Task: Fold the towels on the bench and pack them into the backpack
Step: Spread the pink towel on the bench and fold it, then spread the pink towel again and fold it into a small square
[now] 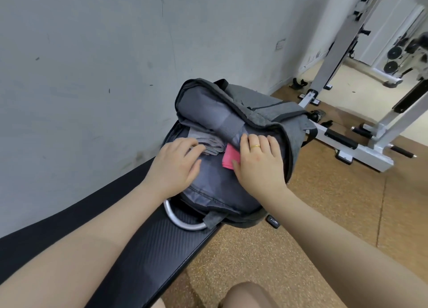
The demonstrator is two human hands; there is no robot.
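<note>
Backpack (234, 131) unzipped on black bench (129, 233) end, our landmark. Inside: grey towel (209, 144) at back, pink towel (230, 156) right of it. Our left hand (176, 166) flat on grey, fingers straight; right hand (259, 161) presses pink, gripping nothing. We should push both flat, deep, clear of zipper.

Backpack (266, 113) lying open on the bench (129, 245), wall behind. Inside it, two folded towels side by side: one (212, 145) under the left hand (176, 166), the other (230, 156) just left of the right hand (259, 161).
</note>
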